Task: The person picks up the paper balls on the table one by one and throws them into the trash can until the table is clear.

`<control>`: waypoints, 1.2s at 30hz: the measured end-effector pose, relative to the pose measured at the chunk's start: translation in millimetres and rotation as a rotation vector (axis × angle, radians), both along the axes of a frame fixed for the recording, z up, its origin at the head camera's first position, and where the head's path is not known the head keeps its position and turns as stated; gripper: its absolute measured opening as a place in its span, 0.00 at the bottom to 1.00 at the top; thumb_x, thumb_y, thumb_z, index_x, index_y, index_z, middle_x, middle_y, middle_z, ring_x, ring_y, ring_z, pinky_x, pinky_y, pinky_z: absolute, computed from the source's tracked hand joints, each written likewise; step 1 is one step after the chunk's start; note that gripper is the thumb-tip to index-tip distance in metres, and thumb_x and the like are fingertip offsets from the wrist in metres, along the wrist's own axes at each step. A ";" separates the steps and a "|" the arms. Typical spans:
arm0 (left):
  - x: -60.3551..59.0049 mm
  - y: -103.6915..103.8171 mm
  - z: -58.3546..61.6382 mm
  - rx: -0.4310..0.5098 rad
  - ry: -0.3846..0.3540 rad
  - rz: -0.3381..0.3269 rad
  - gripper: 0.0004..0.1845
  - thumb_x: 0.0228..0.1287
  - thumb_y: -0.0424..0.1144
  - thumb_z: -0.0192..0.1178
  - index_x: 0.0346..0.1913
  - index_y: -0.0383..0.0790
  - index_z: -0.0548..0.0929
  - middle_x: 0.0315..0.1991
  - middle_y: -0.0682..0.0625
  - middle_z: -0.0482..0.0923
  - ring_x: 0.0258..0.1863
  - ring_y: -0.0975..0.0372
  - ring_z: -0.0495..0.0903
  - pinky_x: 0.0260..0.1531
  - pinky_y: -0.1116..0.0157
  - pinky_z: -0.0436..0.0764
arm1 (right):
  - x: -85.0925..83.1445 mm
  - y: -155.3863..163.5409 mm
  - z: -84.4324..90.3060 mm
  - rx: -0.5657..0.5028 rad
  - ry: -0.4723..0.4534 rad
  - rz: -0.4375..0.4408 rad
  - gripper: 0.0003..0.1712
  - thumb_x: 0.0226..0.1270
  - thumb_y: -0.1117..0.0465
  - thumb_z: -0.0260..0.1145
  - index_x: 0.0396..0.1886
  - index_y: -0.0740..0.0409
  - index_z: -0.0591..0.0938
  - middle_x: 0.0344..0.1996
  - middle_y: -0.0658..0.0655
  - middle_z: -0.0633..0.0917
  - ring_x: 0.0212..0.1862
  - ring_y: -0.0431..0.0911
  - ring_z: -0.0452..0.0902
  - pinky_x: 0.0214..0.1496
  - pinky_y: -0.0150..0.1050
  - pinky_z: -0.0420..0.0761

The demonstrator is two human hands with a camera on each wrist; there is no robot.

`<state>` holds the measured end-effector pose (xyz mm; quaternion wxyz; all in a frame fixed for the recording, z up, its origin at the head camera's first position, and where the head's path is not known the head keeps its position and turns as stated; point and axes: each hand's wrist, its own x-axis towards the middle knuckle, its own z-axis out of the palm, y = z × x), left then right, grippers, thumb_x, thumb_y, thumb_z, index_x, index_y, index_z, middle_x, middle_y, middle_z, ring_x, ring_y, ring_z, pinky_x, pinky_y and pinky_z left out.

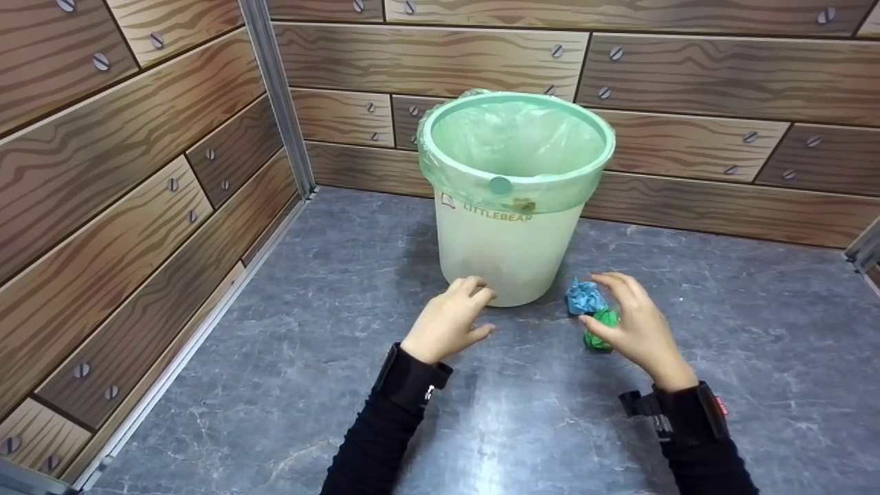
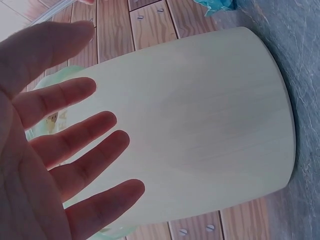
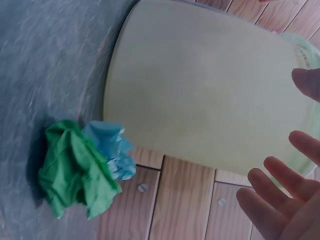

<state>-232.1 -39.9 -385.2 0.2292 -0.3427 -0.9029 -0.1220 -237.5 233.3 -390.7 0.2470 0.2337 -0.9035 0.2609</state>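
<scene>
A pale trash can (image 1: 505, 254) stands on the floor, lined with a green translucent bag (image 1: 447, 168) that is folded over beneath its green rim. To its right lie a crumpled blue paper ball (image 1: 584, 298) and, nearer to me, a crumpled green one (image 1: 597, 338); the two look to be touching. My left hand (image 1: 450, 317) hovers before the can's lower front, fingers spread and loosely bent, holding nothing. Above the paper balls is my right hand (image 1: 636, 326), partly covering the green ball in the head view. Its fingers (image 3: 280, 195) are spread and hold nothing.
Wood-patterned panel walls (image 1: 687, 75) close off the back and left side, with a metal corner post (image 1: 278, 96) between them. Grey marbled floor (image 1: 289, 344) spreads around the can. Each wrist wears a dark strap with a small camera.
</scene>
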 end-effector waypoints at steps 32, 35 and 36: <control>-0.3 0.3 0.2 -0.031 -0.011 0.013 0.19 0.43 0.48 0.56 0.38 0.45 0.70 0.41 0.50 0.63 0.39 0.61 0.64 0.27 0.69 0.69 | -26.4 32.1 -47.2 0.240 -0.488 -0.086 0.36 0.34 0.54 0.66 0.48 0.58 0.65 0.45 0.67 0.63 0.42 0.60 0.62 0.35 0.54 0.63; 0.0 0.0 -0.1 -0.027 -0.012 0.011 0.18 0.43 0.48 0.56 0.38 0.45 0.70 0.41 0.50 0.63 0.40 0.62 0.64 0.27 0.69 0.69 | -26.5 32.3 -48.1 0.235 -0.505 -0.080 0.34 0.34 0.57 0.66 0.47 0.59 0.66 0.45 0.67 0.62 0.42 0.60 0.62 0.36 0.54 0.63; 0.0 0.0 -0.1 -0.025 -0.012 0.011 0.18 0.43 0.48 0.56 0.38 0.45 0.70 0.41 0.51 0.63 0.40 0.62 0.64 0.26 0.69 0.70 | -26.5 32.3 -48.1 0.232 -0.509 -0.079 0.34 0.35 0.58 0.65 0.47 0.59 0.66 0.45 0.67 0.62 0.42 0.60 0.62 0.36 0.53 0.63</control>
